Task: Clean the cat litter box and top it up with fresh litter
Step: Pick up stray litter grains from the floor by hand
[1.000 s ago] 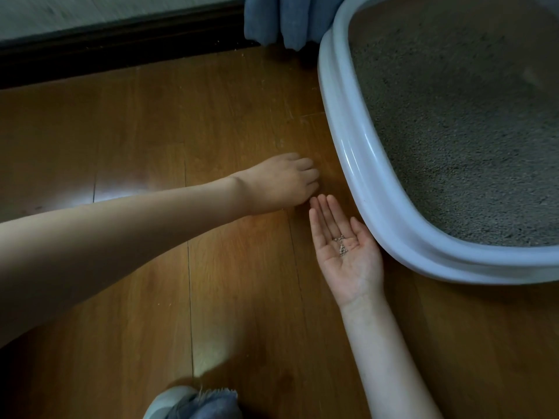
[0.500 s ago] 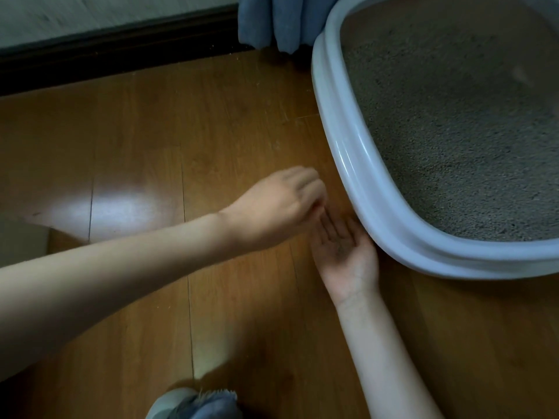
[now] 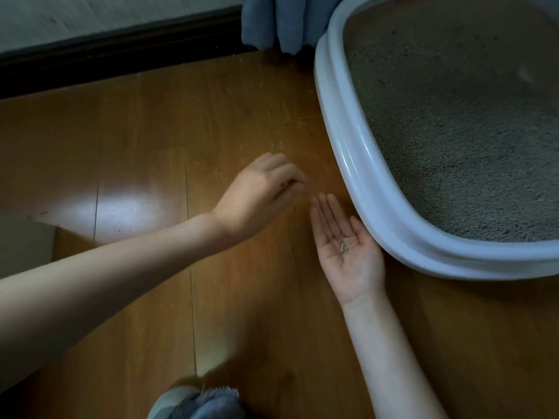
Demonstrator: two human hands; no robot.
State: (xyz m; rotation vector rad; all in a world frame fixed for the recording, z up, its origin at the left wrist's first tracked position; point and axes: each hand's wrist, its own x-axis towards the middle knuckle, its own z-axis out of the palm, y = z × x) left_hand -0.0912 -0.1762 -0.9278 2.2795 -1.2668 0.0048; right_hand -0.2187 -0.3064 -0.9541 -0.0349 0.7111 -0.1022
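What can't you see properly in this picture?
- Head view: left hand fingertips are curled under and blurred, so any pinched grain is hidden.
- Litter box far side is cut off by the frame edge.
- Grains on the right hand are too small to count.

The wooden floor [image 3: 145, 146] carried it all, warm brown planks with a bright patch of glare on the left. The pale litter box [image 3: 357, 164] sat directly on it at the right, its rim curving down toward the near edge. A few stray litter grains [image 3: 279, 145] dotted the boards just left of the box, with more along the dark baseboard [image 3: 121, 52]. Blue fabric [image 3: 272, 22] reached the floor at the far edge, beside the box.
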